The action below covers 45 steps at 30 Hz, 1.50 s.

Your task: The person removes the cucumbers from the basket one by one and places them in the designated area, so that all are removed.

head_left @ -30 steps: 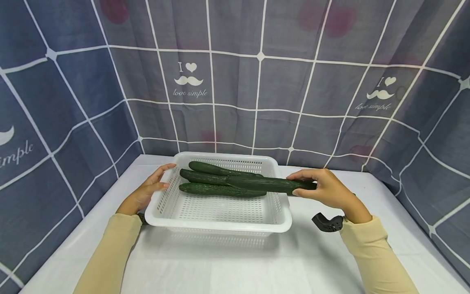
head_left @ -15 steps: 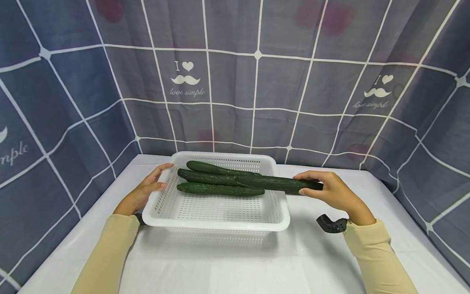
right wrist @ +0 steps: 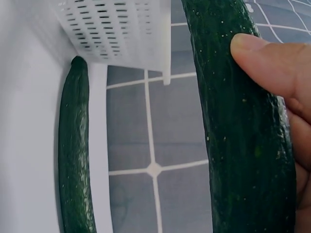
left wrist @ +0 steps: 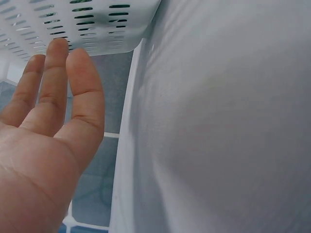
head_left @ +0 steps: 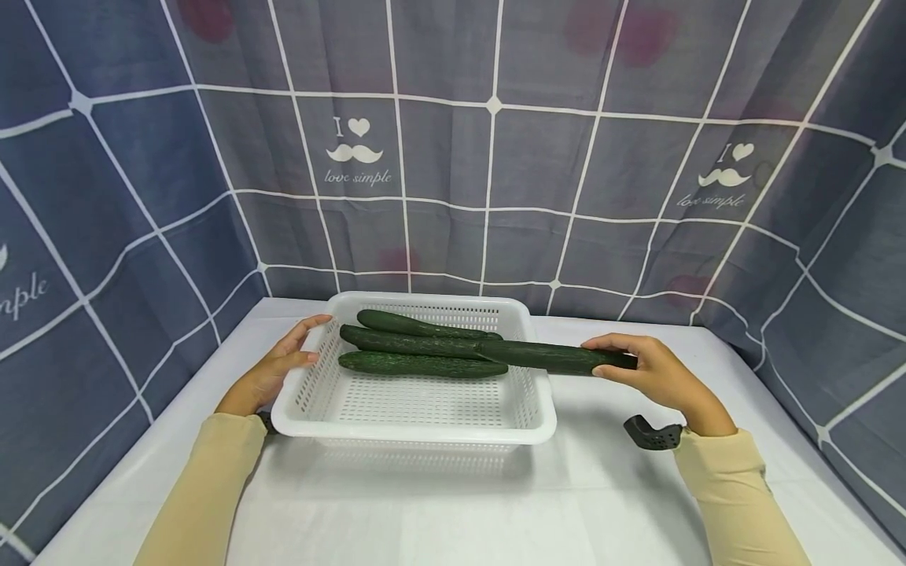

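My right hand [head_left: 651, 369] grips the right end of a dark green cucumber [head_left: 545, 355], thumb on one side and fingers on the other. The held cucumber crosses above the right rim of a white perforated basket [head_left: 425, 435], its left end over the cucumbers inside. Three cucumbers lie in the basket: a back one [head_left: 410, 323], a middle one [head_left: 403, 343] and a front one [head_left: 418, 365]. My left hand [head_left: 265, 373] is at the basket's left rim; in the left wrist view its fingers [left wrist: 85, 92] are nearly straight, tips at the basket wall.
In the right wrist view, another cucumber [right wrist: 75, 155] lies on the white tabletop [head_left: 396, 511] beside the basket; the held cucumber mostly hides it in the head view. A grey checked curtain [head_left: 453, 157] stands behind and along both sides.
My right hand has moved to the right with the cucumber, whose left end has slid rightward over the basket. The left hand stays at the rim. The head view has shifted slightly.
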Motion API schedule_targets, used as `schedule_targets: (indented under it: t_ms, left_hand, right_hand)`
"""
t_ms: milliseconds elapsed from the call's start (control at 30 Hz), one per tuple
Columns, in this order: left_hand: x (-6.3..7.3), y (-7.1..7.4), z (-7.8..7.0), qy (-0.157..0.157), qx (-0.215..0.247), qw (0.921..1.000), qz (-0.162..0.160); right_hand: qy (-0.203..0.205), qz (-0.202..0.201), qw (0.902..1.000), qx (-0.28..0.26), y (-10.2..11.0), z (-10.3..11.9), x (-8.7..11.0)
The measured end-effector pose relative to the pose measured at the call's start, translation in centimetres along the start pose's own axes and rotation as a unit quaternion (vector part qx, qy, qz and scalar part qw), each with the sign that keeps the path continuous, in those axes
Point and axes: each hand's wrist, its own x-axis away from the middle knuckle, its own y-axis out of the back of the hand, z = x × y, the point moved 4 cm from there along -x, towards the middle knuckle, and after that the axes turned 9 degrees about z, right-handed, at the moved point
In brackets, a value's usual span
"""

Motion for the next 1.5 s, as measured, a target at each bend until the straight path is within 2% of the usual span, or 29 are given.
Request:
schedule_targets:
  t_ms: [567, 800, 1067, 1500]
  left_hand:
    - [0.0, 0.0, -0.1, 0.007, -0.008, 0.9999, -0.008]
    - [0.0, -0.1, -0.1, 0.005, 0.003, 1.0000, -0.003]
    - [0.0, -0.1, -0.1, 0.004, 0.003, 1.0000, -0.002]
    - [0.1, -0.2, -0.2, 0.006, -0.002, 1.0000, -0.005]
  right_hand:
    - [-0.004, -0.006, 1.0000, 0.005, 1.4, -1.7, 1.0]
    - [-0.011, -0.025, 0.9993, 0.023, 2.3, -2.4, 1.7]
    - [-0.008, -0.045, 0.9987, 0.022, 3.2, -4.2, 2.7]
    - [-0.035, -0.052, 0.9979, 0.016, 3.7, -6.4, 3.7]
